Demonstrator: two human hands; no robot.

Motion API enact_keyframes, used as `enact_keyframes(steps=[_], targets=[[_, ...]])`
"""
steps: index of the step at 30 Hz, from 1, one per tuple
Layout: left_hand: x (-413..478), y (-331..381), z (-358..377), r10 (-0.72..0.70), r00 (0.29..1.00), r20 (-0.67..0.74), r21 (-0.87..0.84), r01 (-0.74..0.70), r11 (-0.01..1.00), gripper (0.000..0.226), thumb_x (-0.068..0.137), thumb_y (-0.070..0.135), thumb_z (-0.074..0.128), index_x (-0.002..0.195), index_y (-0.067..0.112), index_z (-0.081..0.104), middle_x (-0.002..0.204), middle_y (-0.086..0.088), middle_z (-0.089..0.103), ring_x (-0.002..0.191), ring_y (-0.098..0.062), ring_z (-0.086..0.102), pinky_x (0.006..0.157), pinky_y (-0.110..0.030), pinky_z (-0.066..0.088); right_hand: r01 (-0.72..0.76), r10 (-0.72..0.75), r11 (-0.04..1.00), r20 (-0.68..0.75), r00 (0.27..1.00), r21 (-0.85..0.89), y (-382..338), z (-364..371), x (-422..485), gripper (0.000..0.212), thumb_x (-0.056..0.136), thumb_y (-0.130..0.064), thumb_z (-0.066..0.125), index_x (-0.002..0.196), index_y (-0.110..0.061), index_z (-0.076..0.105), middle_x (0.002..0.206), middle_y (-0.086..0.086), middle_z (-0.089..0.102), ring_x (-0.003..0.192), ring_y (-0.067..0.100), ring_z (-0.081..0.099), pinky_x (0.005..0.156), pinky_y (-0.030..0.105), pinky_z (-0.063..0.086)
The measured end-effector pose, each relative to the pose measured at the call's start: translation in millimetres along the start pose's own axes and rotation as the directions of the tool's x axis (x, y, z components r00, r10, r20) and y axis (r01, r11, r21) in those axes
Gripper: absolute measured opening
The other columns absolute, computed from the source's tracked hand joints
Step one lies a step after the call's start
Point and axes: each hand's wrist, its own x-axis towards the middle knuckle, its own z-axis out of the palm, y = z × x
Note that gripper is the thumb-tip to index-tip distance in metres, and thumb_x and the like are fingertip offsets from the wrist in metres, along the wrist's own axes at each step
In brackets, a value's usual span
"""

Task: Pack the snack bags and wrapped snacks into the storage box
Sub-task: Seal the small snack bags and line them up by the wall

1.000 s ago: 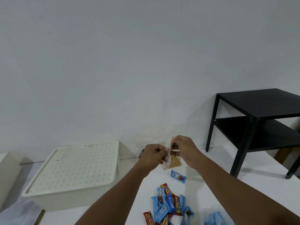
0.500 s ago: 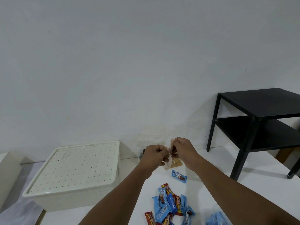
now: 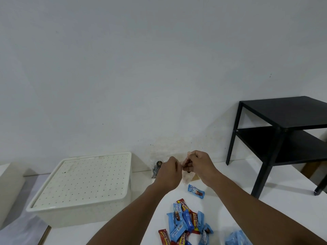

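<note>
At center frame, a person's left hand point(image 3: 169, 171) and right hand point(image 3: 200, 165) pinch the top of a small clear snack bag point(image 3: 187, 175) between closed fingers, holding it above the white table point(image 3: 276, 197). The lidded cream storage box point(image 3: 83, 184) sits at lower left; blue and red wrapped snacks point(image 3: 184, 223) lie piled along the bottom edge.

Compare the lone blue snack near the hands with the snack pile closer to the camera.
The lone blue snack lies flat by itself on the table; the pile is many wrappers overlapping. The lone snack is all blue; the pile mixes blue and red wrappers. The lone one lies nearer the hands. Both rest on the white table, outside the closed box.
</note>
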Motion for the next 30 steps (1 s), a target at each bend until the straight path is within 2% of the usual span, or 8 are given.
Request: enact_keyframes(steps=[3,7,12,16,20,23,26,30], targets=[[-3.5,-3.8,-1.0,0.071,0.997,-0.025,0.003,-0.071,0.997,0.019,0.1,0.035,0.052,0.087,0.02,0.053,0.075,0.002,0.064,0.068,-0.018,0.065,0.064,-0.036,0.053,-0.007,0.006,1.0,0.026,1.0,0.027,0.8,-6.0,-0.3,0.03,0.103,-0.014,0.048,0.087,0.007,0.062,0.077,0.023,0.07,0.072,0.033,0.073,0.079,0.046,0.061],[-0.9,-6.0,-3.2,0.115,0.99,-0.08,0.119,-0.105,0.987,0.016,0.099,0.022,0.049,0.083,0.021,0.052,0.066,0.013,0.05,0.058,-0.004,0.048,0.059,-0.025,0.039,-0.007,0.007,1.0,0.047,0.999,-0.007,2.0,-6.3,0.5,0.029,0.103,-0.013,0.049,0.084,0.004,0.063,0.074,0.019,0.07,0.076,0.034,0.072,0.083,0.047,0.06],[2.9,-11.8,-1.0,0.066,0.984,-0.166,0.024,-0.063,0.998,0.02,0.102,0.018,0.04,0.085,0.013,0.05,0.071,0.0,0.057,0.062,-0.016,0.053,0.063,-0.038,0.046,0.004,0.001,0.998,0.065,0.998,-0.068,2.2,-7.3,1.5,0.026,0.103,-0.015,0.048,0.089,0.003,0.061,0.079,0.016,0.068,0.073,0.027,0.072,0.07,0.037,0.06],[6.4,-21.6,-1.1,0.048,0.995,-0.091,-0.062,-0.054,0.997,0.02,0.104,0.024,0.039,0.089,0.016,0.049,0.076,-0.011,0.065,0.07,-0.03,0.065,0.064,-0.048,0.054,-0.035,0.04,0.985,0.023,0.999,-0.169,11.7,-20.6,10.2,0.01,0.095,-0.019,0.056,0.101,-0.013,0.062,0.094,0.011,0.066,0.078,0.02,0.064,0.072,0.04,0.057],[11.9,-30.3,-6.2,0.05,0.999,0.011,-0.088,-0.049,0.995,0.021,0.105,0.024,0.041,0.086,0.022,0.049,0.082,-0.013,0.067,0.069,-0.025,0.067,0.068,-0.045,0.056,-0.099,0.146,0.948,0.136,0.98,-0.303,26.6,-40.4,20.4,0.042,0.088,-0.014,0.063,0.122,-0.032,0.047,0.114,0.001,0.058,0.087,0.019,0.062,0.065,0.033,0.053],[21.2,-40.8,-4.4,0.011,0.999,0.042,-0.103,-0.007,0.995,0.022,0.104,0.026,0.042,0.09,0.013,0.052,0.085,-0.015,0.067,0.064,-0.02,0.065,0.067,-0.044,0.057,-0.147,0.264,0.896,0.237,0.935,-0.419,40.5,-48.0,29.5,0.023,0.092,-0.019,0.063,0.115,-0.023,0.062,0.112,0.005,0.066,0.083,0.017,0.063,0.066,0.032,0.052],[33.5,-48.8,1.9,-0.023,0.998,0.052,-0.136,0.03,0.99,0.023,0.104,0.025,0.042,0.094,0.007,0.053,0.086,-0.017,0.065,0.062,-0.016,0.063,0.062,-0.035,0.056,-0.154,0.257,0.907,0.225,0.94,-0.392,52.9,-47.5,44.0,0.019,0.093,-0.011,0.061,0.111,-0.005,0.063,0.105,0.011,0.067,0.076,0.019,0.061,0.062,0.033,0.048],[61.2,-53.3,19.8,0.005,0.994,0.11,-0.151,0.012,0.988,0.021,0.105,0.025,0.041,0.091,0.014,0.052,0.083,-0.004,0.061,0.063,-0.014,0.061,0.057,-0.022,0.05,-0.094,0.16,0.929,0.158,0.974,-0.359,59.3,-50.8,65.9,0.049,0.086,-0.004,0.068,0.123,-0.025,0.045,0.106,-0.006,0.054,0.09,0.016,0.058,0.05,0.024,0.052]])
